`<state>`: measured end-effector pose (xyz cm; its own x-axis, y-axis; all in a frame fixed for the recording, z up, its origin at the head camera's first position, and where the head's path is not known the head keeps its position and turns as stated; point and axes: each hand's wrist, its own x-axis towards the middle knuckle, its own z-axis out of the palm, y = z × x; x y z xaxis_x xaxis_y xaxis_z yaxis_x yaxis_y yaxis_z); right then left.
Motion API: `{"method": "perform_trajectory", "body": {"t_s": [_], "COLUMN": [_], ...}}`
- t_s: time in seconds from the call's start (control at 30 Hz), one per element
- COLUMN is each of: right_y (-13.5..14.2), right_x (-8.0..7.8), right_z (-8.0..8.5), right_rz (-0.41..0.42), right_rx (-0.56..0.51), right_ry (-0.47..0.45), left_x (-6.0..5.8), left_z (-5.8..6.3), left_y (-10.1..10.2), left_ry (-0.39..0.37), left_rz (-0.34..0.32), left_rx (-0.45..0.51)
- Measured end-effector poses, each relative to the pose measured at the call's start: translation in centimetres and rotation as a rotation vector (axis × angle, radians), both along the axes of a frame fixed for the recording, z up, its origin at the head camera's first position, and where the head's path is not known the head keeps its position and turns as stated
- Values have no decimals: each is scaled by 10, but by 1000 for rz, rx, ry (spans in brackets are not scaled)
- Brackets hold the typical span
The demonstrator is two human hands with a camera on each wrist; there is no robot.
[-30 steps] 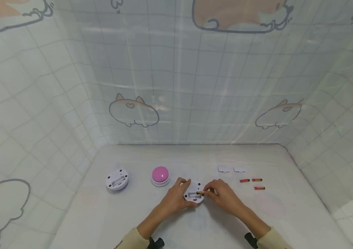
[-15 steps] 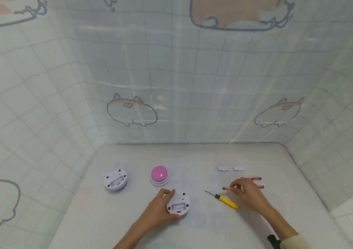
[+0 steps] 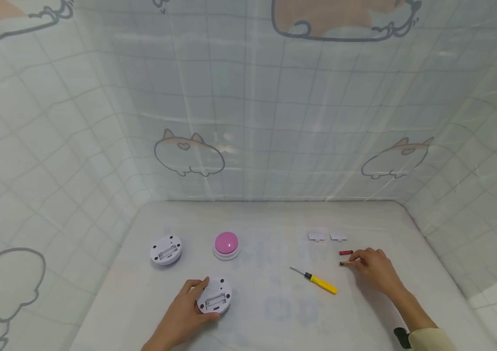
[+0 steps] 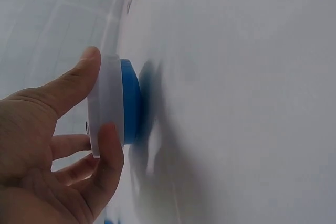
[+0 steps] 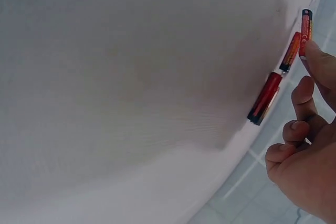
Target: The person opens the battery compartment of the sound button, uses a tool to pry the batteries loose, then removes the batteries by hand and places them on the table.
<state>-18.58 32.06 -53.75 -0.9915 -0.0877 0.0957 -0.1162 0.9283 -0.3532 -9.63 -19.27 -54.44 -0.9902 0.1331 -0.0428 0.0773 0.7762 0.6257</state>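
1. We find the left hand [image 3: 182,314] gripping the rim of a round button [image 3: 224,287] at the table's [image 3: 266,326] near left, blue dome downward, battery slot [image 3: 216,301] uncovered.
2. The right hand [image 3: 375,269] pinches 1 battery [image 5: 306,27]; spare batteries [image 5: 290,52] lie nearby.
3. We judge the step to be battery pickup.
4. The next move, we consider, calls for carrying this battery leftward and matching its ends to the contacts.

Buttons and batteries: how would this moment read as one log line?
left hand: grips blue button, blue side down | right hand: pinches battery | screwdriver: on table, between hands | pink button: pink side up
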Motion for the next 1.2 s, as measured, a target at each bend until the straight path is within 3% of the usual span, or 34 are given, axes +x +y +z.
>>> {"method": "perform_trajectory", "body": {"t_s": [0.13,0.3,0.57,1.2], "right_y": [3,6,6,4], "right_x": [-1,-2,-3,-2], "right_z": [-3,-6,-7,-11], "right_rz": [-7,-8,-8,-39], "right_rx": [16,26,25,18], "right_ry": [1,11,4,-27], "left_x": [4,8,10,14], "left_z": [1,4,4,8], "left_y": [-18,-40,-69,-109], "left_ry": [6,2,51,-8], "left_rz": [82,134,180,251], "left_rx": [-15,-58,-114,-159]}}
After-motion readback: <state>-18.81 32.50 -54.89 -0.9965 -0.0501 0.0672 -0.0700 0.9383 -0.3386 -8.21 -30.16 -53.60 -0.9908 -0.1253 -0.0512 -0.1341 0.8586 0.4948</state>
